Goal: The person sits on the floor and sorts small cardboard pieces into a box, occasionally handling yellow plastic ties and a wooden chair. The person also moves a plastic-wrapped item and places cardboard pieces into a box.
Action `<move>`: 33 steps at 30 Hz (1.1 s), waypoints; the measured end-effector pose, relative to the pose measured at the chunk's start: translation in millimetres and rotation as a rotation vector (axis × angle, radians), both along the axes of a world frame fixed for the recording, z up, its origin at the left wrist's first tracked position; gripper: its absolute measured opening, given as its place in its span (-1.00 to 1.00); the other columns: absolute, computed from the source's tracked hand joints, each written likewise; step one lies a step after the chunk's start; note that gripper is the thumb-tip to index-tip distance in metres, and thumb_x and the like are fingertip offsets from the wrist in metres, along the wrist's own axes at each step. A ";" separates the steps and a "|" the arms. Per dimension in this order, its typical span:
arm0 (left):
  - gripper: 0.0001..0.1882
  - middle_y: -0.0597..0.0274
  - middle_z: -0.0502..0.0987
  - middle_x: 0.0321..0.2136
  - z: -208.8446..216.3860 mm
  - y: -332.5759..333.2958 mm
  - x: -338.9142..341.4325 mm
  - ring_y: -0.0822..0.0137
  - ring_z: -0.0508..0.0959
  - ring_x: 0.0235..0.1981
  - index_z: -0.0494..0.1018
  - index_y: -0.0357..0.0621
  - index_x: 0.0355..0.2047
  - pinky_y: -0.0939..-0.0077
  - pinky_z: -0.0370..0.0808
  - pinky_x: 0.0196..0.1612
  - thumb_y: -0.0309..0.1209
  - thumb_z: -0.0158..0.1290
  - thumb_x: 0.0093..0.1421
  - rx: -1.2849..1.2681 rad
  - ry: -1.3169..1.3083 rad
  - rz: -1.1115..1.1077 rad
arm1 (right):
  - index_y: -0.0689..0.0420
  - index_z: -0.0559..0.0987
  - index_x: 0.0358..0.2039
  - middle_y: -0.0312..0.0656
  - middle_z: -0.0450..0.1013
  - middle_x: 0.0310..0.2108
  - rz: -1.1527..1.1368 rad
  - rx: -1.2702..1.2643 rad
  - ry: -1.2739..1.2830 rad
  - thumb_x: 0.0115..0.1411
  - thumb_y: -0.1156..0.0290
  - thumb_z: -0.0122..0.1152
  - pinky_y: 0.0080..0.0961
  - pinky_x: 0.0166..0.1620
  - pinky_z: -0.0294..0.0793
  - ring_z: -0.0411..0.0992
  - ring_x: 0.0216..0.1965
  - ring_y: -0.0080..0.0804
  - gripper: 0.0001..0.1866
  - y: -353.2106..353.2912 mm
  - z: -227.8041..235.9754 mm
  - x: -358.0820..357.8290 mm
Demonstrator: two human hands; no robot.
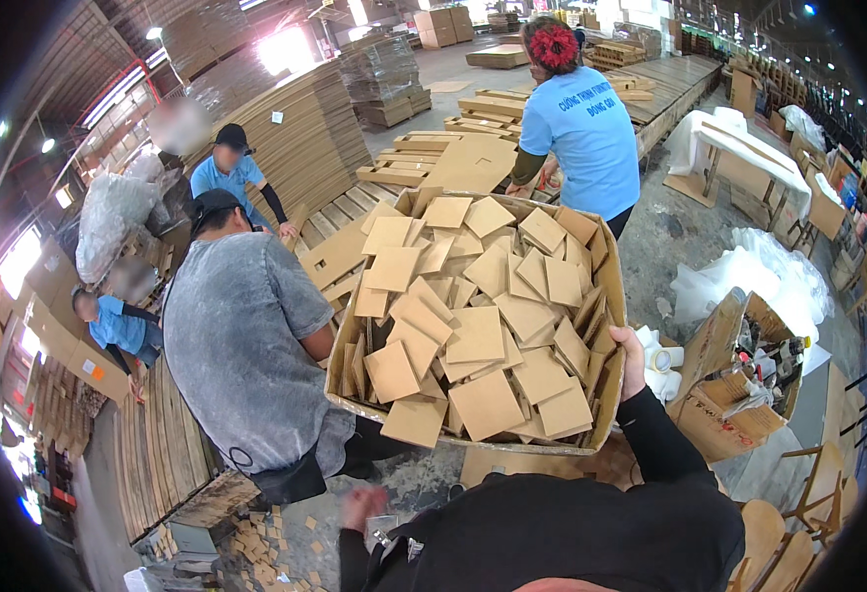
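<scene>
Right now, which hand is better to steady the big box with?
Probably the right hand: it's already gripping the box at its right edge. The left hand, blurry, is down near the body, away from the box.

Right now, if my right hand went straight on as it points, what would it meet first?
The cardboard box, probably: your right hand touches its right wall, though depth is unclear.

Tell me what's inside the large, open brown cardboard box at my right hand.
Thin, mostly square tan board pieces lie jumbled in the brown cardboard box; those on top hide its bottom and anything deeper.
</scene>
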State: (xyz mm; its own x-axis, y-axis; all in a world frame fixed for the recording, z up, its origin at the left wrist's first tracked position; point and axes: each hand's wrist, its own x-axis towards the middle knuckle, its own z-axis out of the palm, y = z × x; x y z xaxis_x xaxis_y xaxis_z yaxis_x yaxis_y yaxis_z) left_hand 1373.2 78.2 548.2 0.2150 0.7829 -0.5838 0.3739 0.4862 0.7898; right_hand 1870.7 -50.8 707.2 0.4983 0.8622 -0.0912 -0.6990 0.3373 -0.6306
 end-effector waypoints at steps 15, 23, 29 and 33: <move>-0.28 0.09 -0.02 0.36 305.6 226.3 236.1 0.11 0.14 0.29 -0.06 0.03 0.37 0.18 0.13 0.26 0.13 -0.31 0.35 0.591 -0.706 -0.393 | 0.17 0.38 0.06 -0.04 0.46 -0.11 0.134 -0.027 0.136 0.14 0.15 0.05 -0.27 -0.04 0.51 0.50 -0.15 -0.23 -0.47 -3.9 0.5 5.6; -0.37 0.14 0.18 0.28 289.7 226.0 271.3 0.24 0.22 0.26 0.02 -0.08 0.35 0.36 0.14 0.30 0.01 -0.38 0.42 0.543 -0.903 -0.568 | 0.18 0.34 0.09 -0.04 0.44 -0.09 0.125 -0.061 0.112 0.16 0.19 0.04 -0.25 -0.03 0.52 0.49 -0.13 -0.23 -0.48 -6.8 17.4 6.9; -0.33 0.06 -0.01 0.36 289.9 213.1 270.4 0.23 0.05 0.35 0.09 -0.19 0.32 0.35 -0.03 0.36 0.05 -0.39 0.40 0.574 -0.746 -0.663 | 0.17 0.34 0.10 -0.03 0.44 -0.07 0.152 -0.092 0.114 0.13 0.18 0.02 -0.23 0.00 0.49 0.49 -0.11 -0.20 -0.46 -6.8 25.8 6.7; -0.28 0.00 -0.07 0.37 290.8 211.2 268.1 0.26 -0.02 0.38 0.28 -0.36 0.19 0.39 -0.05 0.36 0.08 -0.34 0.38 0.738 -0.550 -0.699 | 0.18 0.33 0.13 -0.02 0.43 -0.04 0.125 -0.101 0.075 0.13 0.19 0.02 -0.23 0.03 0.47 0.48 -0.09 -0.19 -0.43 -6.4 27.4 7.6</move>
